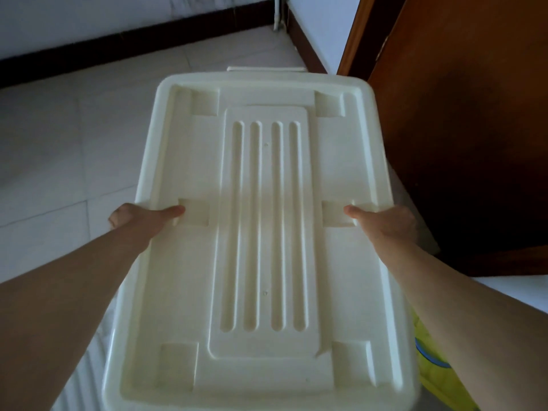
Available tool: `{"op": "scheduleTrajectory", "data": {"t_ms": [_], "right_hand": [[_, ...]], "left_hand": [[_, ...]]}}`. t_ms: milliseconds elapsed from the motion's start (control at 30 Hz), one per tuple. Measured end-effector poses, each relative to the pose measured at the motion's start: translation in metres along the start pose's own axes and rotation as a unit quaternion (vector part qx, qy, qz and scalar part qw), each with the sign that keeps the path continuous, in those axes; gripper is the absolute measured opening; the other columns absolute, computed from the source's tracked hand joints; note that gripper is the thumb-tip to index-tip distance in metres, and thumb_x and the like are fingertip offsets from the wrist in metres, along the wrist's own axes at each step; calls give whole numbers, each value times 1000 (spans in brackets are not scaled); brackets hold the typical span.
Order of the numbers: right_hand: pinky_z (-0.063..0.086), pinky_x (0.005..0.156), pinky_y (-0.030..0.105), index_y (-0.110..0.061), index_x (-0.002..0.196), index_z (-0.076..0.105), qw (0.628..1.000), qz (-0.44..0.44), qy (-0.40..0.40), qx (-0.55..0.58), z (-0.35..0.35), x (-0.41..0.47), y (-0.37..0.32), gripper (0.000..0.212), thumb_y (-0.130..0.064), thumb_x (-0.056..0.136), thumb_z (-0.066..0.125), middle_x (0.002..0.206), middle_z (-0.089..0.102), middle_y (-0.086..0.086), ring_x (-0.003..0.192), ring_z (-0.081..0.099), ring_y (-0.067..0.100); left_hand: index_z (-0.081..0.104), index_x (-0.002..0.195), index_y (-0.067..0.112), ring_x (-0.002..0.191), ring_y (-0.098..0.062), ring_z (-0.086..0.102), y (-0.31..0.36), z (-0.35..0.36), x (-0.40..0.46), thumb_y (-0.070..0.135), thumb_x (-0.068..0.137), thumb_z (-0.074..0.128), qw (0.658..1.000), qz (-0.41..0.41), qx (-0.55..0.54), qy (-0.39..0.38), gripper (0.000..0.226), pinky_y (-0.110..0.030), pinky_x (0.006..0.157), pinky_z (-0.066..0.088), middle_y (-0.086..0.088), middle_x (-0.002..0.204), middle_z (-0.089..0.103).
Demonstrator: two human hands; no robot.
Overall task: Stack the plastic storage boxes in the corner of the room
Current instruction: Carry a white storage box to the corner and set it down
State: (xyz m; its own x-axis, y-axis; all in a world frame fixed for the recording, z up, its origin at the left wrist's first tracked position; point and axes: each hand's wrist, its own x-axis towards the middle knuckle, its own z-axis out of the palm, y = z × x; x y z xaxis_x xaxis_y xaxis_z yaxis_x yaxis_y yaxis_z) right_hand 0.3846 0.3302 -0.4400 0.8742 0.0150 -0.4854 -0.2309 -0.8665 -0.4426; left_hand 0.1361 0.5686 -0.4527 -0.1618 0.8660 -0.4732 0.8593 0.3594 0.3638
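A large cream-white plastic storage box [264, 221] with a ribbed lid fills the middle of the head view, held above the tiled floor. My left hand [139, 218] grips its left rim, thumb lying on the lid and fingers hidden under the edge. My right hand [385, 223] grips the right rim the same way. A pale handle or latch [265, 68] sticks out at the box's far end. The box body below the lid is hidden.
Light floor tiles [74, 143] stretch to the left. The room corner with dark skirting and a white pipe [277, 13] lies ahead. A brown wooden door [459, 129] stands close on the right. Something yellow and blue [436, 366] lies at the lower right.
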Motion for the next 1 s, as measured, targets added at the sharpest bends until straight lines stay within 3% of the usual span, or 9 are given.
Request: {"op": "scheduleTrajectory", "data": {"t_ms": [133,200,267,333,500,633,1000], "right_hand": [[43,64,30,2,114,61,999,-36,-9,-10,-24,-6,-28,75,-52,65,78,99,64,14,88,63,32],[48,67,33,1,117,57,999,-50,-10,-15,-30,-7,-43,84,-57,60,78,93,58,12,82,60,30],[54,79,41,0,123,51,998,-57,-6,-27,-34,-10,-58,99,-64,52,77,112,61,16,96,63,35],[52,89,47,0,128,47,997,-66,-7,-24,-36,-9,-77,104,-63,51,78,125,57,18,108,60,38],[47,79,38,2,127,49,997,-70,-14,4,-31,-3,-131,89,-47,61,83,124,57,16,108,60,36],[44,70,32,3,116,57,997,-71,-14,9,-12,2,-179,76,-44,62,84,115,63,15,98,63,33],[56,77,40,-2,110,61,998,-58,15,-1,49,36,-311,81,-50,51,86,111,66,14,91,66,32]], "left_hand": [[48,128,-10,115,-36,59,18,-26,-14,54,57,83,1000,-18,5,22,102,-42,95,51,-25,123,58],[48,128,-9,115,-35,59,26,-38,-13,52,50,86,999,-34,-17,8,107,-41,96,50,-24,124,58],[49,128,-7,114,-36,59,30,-47,-9,54,39,87,998,-43,-34,-7,115,-42,96,50,-22,125,59],[52,125,-7,108,-36,62,35,-56,-2,54,49,86,999,-42,-24,6,103,-40,92,52,-22,119,62],[55,122,-4,108,-34,62,58,-74,34,49,57,84,998,-40,-49,15,90,-36,87,49,-18,106,60],[54,123,-4,110,-35,61,83,-86,82,51,53,85,998,-38,-42,9,94,-38,89,51,-20,118,60],[51,128,-5,116,-35,57,177,-121,208,53,54,85,1000,-11,-10,12,100,-42,95,51,-22,125,56]]}}
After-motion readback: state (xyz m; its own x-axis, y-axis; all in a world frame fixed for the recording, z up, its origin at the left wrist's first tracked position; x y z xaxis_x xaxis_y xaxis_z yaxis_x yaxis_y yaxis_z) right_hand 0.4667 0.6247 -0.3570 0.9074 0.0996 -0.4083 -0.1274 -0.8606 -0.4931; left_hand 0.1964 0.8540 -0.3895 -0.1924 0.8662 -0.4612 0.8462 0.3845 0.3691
